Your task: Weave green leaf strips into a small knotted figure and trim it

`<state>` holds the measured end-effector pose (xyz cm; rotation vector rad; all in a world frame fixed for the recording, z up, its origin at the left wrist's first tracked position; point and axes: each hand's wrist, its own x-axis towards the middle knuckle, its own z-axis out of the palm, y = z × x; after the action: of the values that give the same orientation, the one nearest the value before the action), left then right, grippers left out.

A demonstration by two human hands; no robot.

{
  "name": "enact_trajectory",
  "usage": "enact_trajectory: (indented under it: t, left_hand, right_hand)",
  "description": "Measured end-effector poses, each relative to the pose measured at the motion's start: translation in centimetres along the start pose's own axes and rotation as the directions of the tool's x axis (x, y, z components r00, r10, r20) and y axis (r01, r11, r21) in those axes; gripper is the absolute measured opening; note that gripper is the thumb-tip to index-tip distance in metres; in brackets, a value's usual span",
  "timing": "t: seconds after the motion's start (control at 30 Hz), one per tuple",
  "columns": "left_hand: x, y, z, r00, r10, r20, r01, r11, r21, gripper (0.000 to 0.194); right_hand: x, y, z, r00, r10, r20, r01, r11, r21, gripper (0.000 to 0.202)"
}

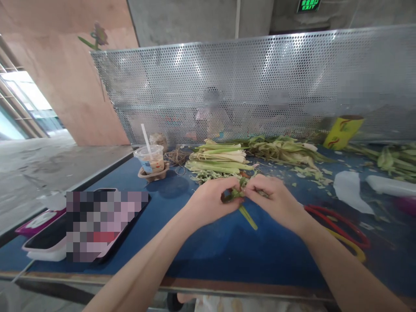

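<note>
Over the blue table (211, 255), my left hand (212, 197) curls its fingers round a green leafy stem (248, 218), whose lower end sticks out below the hand. My right hand (274, 197) pinches the top of the same piece, fingertips close to those of the left. Just beyond the hands lies a stack of pale green stalks (217, 156), with small grey-green leafy sprigs (208, 175) in front of it. The exact grip is partly hidden behind the fingers. Red-handled scissors (341, 221), with some yellow on the handle, rest beside my right forearm.
A drink cup with a straw (152, 160) stands in a carton holder at the left. Nearer are a tablet or phone (107, 227) and a white-edged case (48, 238). Peeled leaves (282, 151), a yellow container (343, 132) and white paper (351, 190) lie rightward. A perforated metal screen (182, 95) closes the back.
</note>
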<state>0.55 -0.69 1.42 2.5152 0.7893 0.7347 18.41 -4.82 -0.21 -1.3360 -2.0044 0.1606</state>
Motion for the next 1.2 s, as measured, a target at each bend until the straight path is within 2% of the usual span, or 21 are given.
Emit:
enact_trajectory:
  t: [0.2,0.43,0.57,0.67,0.73,0.8,0.87,0.9,0.97,1.07,1.13,1.2]
  left_hand:
    - [0.0,-0.2,-0.1,1.000,-0.020,-0.011,0.020,1.000,-0.012,0.006]
    - [0.0,-0.1,-0.2,0.995,-0.091,-0.034,0.089,0.993,-0.073,0.007]
    - [0.0,0.0,-0.7,0.993,-0.092,0.078,0.114,0.929,-0.353,0.015]
    - [0.1,0.4,-1.4,0.988,-0.037,0.150,0.122,0.786,-0.606,0.023]
    - [0.1,0.6,-1.6,0.985,-0.037,0.171,0.148,0.699,-0.700,0.017]
    - [0.1,0.7,-1.5,0.981,-0.066,0.182,0.182,0.639,-0.748,0.010]
    - [0.1,0.6,-1.2,0.978,-0.087,0.192,0.205,0.599,-0.774,0.008]
    - [0.1,0.5,-1.1,0.978,-0.087,0.190,0.205,0.580,-0.789,0.009]
    - [0.1,0.3,-0.7,0.980,-0.080,0.185,0.198,0.545,-0.814,0.012]
    - [0.1,-0.2,-0.4,0.979,-0.081,0.188,0.202,0.523,-0.828,0.015]
    - [0.2,-0.4,-0.3,0.979,-0.098,0.181,0.206,0.521,-0.828,0.016]
    - [0.3,-0.6,-0.3,0.978,-0.129,0.166,0.209,0.526,-0.824,0.016]
  right_hand:
    - [0.2,-0.3,-0.1,0.987,0.114,-0.112,-0.087,0.971,0.222,0.030]
    - [0.4,-0.4,0.3,0.954,0.222,-0.199,-0.144,0.928,0.343,0.030]
    - [0.7,-0.2,0.5,0.963,0.224,-0.152,-0.130,0.876,0.465,0.032]
    - [0.6,0.1,0.7,0.952,0.207,-0.227,-0.045,0.826,0.561,0.033]
    - [0.4,0.3,0.9,0.954,0.170,-0.246,0.030,0.762,0.647,0.029]
    - [0.1,0.5,0.9,0.975,0.111,-0.194,0.054,0.727,0.684,0.041]
    - [0.0,0.4,0.8,0.993,0.059,-0.107,0.029,0.738,0.674,0.053]
    - [-0.1,0.4,0.6,0.998,0.034,-0.051,0.010,0.733,0.681,0.052]
    - [-0.1,0.2,0.3,1.000,-0.015,0.015,-0.001,0.666,0.746,0.039]
    - [0.1,0.0,0.0,0.999,-0.048,0.009,0.021,0.589,0.808,0.022]
    - [0.1,0.0,0.0,0.999,-0.019,0.028,-0.011,0.602,0.799,0.022]
    - [0.2,0.1,0.2,0.993,0.040,0.114,-0.116,0.578,0.808,0.034]
